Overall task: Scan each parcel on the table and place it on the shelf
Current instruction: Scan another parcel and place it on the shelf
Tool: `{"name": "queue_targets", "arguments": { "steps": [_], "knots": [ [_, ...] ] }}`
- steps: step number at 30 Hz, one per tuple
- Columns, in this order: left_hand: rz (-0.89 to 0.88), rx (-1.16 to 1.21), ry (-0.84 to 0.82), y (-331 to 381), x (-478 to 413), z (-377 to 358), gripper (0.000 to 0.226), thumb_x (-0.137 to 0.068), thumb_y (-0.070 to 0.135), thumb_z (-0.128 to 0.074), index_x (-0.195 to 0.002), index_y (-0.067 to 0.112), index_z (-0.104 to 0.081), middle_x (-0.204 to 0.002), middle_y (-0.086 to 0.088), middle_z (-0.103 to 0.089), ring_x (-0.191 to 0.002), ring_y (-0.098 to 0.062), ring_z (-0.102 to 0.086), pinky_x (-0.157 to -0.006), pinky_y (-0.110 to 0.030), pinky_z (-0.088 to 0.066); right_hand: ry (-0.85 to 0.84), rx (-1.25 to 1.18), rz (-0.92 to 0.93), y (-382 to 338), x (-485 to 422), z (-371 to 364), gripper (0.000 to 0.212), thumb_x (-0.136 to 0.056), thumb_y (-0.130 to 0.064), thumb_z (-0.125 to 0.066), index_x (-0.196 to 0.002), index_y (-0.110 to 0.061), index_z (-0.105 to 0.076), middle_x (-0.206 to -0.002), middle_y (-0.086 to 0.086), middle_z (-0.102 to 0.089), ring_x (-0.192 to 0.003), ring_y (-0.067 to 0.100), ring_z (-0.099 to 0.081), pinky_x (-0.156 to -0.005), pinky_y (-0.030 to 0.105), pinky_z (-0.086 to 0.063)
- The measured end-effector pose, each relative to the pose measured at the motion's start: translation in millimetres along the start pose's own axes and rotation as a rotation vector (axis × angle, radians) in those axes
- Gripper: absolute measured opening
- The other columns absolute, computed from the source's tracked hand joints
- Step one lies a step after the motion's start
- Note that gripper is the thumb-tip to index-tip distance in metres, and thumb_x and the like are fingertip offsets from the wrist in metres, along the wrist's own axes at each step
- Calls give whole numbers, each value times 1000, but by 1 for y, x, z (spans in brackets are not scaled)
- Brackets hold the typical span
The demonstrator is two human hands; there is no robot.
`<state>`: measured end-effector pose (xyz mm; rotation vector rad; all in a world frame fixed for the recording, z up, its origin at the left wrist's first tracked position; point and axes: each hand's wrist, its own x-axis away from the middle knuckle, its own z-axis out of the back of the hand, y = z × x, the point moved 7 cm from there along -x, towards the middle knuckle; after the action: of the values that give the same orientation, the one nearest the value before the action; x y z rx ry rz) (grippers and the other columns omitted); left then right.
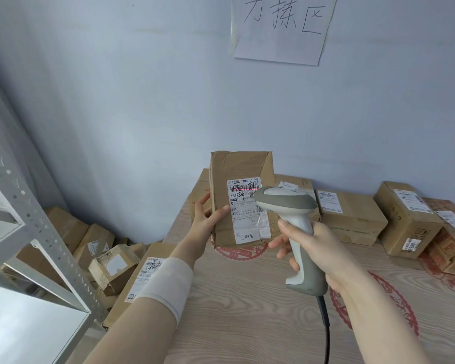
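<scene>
— Fingers?
— My left fingers (218, 213) pinch the parcel (237, 166), holding it upright at frame centre over the surface (247, 298). My right fingers (286, 228) wrap the scanner (286, 203) just right of it.
— And the beam?
— A red line across the label (247, 222).

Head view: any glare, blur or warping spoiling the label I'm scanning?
Head view: soft even light, no glare on the parcel label; slight sheen on its tape; fine print too soft to read; scanner covers its right edge; wide-angle skews the shelf at left.
</scene>
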<state>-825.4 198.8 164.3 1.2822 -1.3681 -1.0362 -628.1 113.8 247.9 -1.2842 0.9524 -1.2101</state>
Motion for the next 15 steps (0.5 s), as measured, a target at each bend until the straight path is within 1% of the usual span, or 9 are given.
{"name": "queue_targets", "arguments": {
  "steps": [2,4,6,8,9,11,13,14,15],
  "knots": [
    [3,6,2,0,0,0,100,-51,50,-77,-136,35,-25,-128,-10,-58,-111,-17,-60,-74,-24,-48,-3,-1,9,-1,0,1,17,-91,-25,-58,-88,-9,-61,-74,11,-72,-56,16,-61,-40,25,-37],
    [12,15,6,0,3,1,98,-54,48,-77,-136,35,-25,-129,-10,-57,-113,-17,-59,-73,-23,-48,-12,3,29,-5,2,2,16,-91,-24,-57,-88,-8,-61,-77,11,-74,-58,14,-61,-39,24,-38],
    [15,21,2,2,8,1,93,-57,46,-76,-134,35,-26,-128,-8,-57,-108,-14,-60,-69,-19,-48,-30,-11,48,-6,3,2,17,-91,-23,-57,-95,-7,-63,-84,10,-75,-62,12,-62,-40,24,-39],
    [12,39,13,6,15,3,97,-52,50,-76,-134,34,-29,-124,-4,-60,-103,-11,-63,-69,-19,-50,-30,-57,57,-6,4,1,18,-90,-21,-57,-101,-8,-63,-89,9,-75,-66,11,-61,-40,24,-38],
    [10,56,27,8,19,6,99,-50,51,-76,-136,32,-31,-122,-2,-62,-102,-11,-65,-72,-23,-52,-21,-87,61,-6,4,1,17,-90,-19,-57,-103,-9,-63,-91,8,-75,-69,13,-60,-40,24,-38],
    [4,101,71,12,28,16,99,-50,51,-77,-137,31,-34,-116,1,-66,-101,-15,-67,-84,-37,-54,3,-140,83,-2,3,2,15,-87,-18,-60,-101,-15,-66,-95,8,-75,-74,17,-57,-41,25,-37],
    [2,136,124,17,42,29,91,-55,50,-78,-135,32,-37,-115,3,-68,-104,-18,-66,-96,-49,-49,18,-160,112,3,0,-1,14,-79,-26,-66,-92,-24,-72,-102,5,-74,-78,20,-55,-48,27,-39],
    [-8,148,154,20,51,36,86,-60,47,-78,-135,31,-38,-116,2,-68,-104,-19,-66,-97,-50,-48,18,-161,126,6,-2,-6,19,-73,-32,-68,-91,-28,-72,-104,1,-74,-79,22,-54,-50,27,-40],
    [-23,159,190,23,60,44,81,-65,41,-78,-135,30,-38,-115,1,-68,-103,-18,-67,-95,-48,-49,9,-162,138,7,-2,-13,27,-68,-37,-70,-94,-28,-70,-104,-2,-73,-77,23,-54,-50,27,-40]
  ]
}}
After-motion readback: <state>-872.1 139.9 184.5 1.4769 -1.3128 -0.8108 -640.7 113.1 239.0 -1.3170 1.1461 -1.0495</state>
